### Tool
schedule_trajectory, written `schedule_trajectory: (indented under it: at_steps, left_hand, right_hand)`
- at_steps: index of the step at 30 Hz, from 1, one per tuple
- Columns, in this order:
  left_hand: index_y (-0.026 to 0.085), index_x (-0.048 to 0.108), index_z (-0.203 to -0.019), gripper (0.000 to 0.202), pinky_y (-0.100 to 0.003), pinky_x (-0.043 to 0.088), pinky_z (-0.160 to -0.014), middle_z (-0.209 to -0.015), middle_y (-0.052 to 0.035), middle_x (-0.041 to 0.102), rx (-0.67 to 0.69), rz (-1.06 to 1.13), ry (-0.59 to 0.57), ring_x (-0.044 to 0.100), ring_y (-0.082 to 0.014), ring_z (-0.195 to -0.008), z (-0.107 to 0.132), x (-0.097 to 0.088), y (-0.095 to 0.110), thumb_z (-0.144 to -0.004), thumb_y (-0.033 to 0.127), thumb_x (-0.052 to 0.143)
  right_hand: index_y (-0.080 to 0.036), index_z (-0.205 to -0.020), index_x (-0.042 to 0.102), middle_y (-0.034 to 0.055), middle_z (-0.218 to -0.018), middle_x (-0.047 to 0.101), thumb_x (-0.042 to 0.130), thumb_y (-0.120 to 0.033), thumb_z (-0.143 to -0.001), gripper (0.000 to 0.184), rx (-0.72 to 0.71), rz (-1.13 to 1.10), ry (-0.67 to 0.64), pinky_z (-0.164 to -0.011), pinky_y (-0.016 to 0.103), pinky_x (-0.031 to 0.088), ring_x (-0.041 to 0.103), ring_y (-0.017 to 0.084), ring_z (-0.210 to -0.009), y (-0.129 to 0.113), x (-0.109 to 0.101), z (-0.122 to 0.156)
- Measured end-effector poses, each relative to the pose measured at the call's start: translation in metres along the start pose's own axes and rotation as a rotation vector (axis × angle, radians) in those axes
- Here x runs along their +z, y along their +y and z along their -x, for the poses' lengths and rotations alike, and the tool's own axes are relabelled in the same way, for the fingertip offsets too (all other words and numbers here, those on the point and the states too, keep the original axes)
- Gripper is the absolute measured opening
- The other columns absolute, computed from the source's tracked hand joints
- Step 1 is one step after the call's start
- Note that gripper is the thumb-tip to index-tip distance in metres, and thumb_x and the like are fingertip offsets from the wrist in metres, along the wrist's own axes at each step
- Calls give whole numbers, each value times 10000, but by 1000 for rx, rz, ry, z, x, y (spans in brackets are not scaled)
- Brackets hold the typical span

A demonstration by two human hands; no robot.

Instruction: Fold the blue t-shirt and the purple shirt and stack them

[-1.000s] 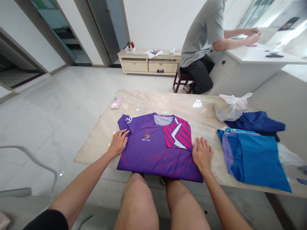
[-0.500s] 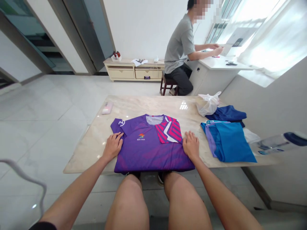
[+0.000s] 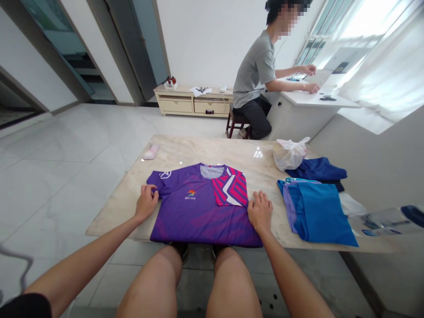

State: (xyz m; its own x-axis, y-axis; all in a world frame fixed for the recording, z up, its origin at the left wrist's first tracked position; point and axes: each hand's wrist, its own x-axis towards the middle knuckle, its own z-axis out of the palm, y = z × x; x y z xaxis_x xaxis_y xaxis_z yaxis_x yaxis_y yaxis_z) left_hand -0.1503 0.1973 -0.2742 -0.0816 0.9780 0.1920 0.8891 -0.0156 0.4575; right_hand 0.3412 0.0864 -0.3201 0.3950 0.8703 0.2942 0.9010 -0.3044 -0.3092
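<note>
Jersey (image 3: 195,216): purple, partly folded, lying flat at near edge of surface (image 3: 205,150) | left hand (image 3: 145,204): fingers lightly curled on jersey's sleeve, not pinching | right hand (image 3: 260,211): spread on jersey's right edge | handling: light, soft, slippery; take hold at edges

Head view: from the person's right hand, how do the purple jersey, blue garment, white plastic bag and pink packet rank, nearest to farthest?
1. Purple jersey: touching the right hand, to its left.
2. Blue garment: just to the hand's right.
3. White plastic bag: farther ahead, on the right.
4. Pink packet: farthest, ahead on the left.
</note>
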Motion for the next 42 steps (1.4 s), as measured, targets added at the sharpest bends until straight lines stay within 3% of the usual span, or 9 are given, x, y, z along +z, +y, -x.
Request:
schedule_trajectory:
  at_steps: [3,7,11,15,20,26,32,37,42]
  left_hand:
    - [162,562,-1312,402,-490,589,-1037,-1421,-223,576,-217,-50,77,723,-314,-1085,-24,-4,11,-980,380,498]
    - [105,583,-1327,628,-614,513,-1134,-1508,-336,540,-441,-163,-29,595,-487,-1390,-61,-6,27,-899,558,666]
    - [152,687,-1070,477,-599,556,-1030,-1347,-313,671,-565,-166,-117,682,-482,-1247,-78,-6,33,-785,523,778]
    - [225,645,-816,163,-376,572,-893,-966,-105,774,-467,-89,-140,730,-283,-959,-72,-10,35,-808,363,730]
    - [214,640,-936,83,-298,530,-902,-1069,-70,776,-297,-54,-39,699,-218,-991,-64,-23,56,-897,288,643]
    - [240,674,-1093,145,-361,518,-918,-1208,-85,731,93,-178,-13,713,-276,-1048,-48,-26,137,-1006,246,558]
    - [284,552,-1535,501,-402,581,-949,-1467,-111,664,395,-145,-250,743,-297,-1117,-7,9,204,-1066,459,564]
    - [204,588,-1549,511,-450,458,-1257,-1588,-141,622,500,-141,-360,581,-303,-1483,-2,44,175,-1111,400,413]
    - [219,464,-1683,621,-561,220,-1394,-1803,-120,374,445,-190,-387,338,-303,-1677,-1,69,123,-1113,454,390]
  right_hand:
    - [-112,-1565,617,223,-1661,525,363,-320,-1053,608,0,-34,9,-1304,623,269,421,370,-1586,1,1,0]
    - [-94,-1547,625,225,-1664,520,362,-320,-1049,607,18,-27,11,-1301,617,278,433,376,-1572,0,0,0]
    - [-68,-1537,627,239,-1660,519,348,-310,-1049,612,19,-39,1,-1300,621,279,428,385,-1572,-4,-5,0]
    - [-71,-1572,596,255,-1670,498,348,-297,-1042,627,27,-91,-14,-1300,653,256,400,395,-1586,-7,-11,0]
    - [-72,-1569,593,251,-1666,503,342,-297,-1040,628,25,-91,-10,-1297,662,259,405,398,-1580,-7,-13,1]
    - [-62,-1546,614,256,-1653,516,334,-306,-1050,619,18,-69,8,-1288,641,288,429,400,-1566,-7,-11,1]
    - [-56,-1554,606,246,-1664,508,330,-321,-1050,632,37,-93,-14,-1303,636,263,414,403,-1578,-10,-14,0]
    - [-46,-1565,592,251,-1681,481,336,-317,-1048,637,58,-109,-41,-1320,630,224,377,398,-1597,-11,-18,0]
    - [-58,-1551,605,248,-1671,497,343,-312,-1043,625,43,-98,-26,-1308,631,238,391,395,-1585,-9,-15,-1]
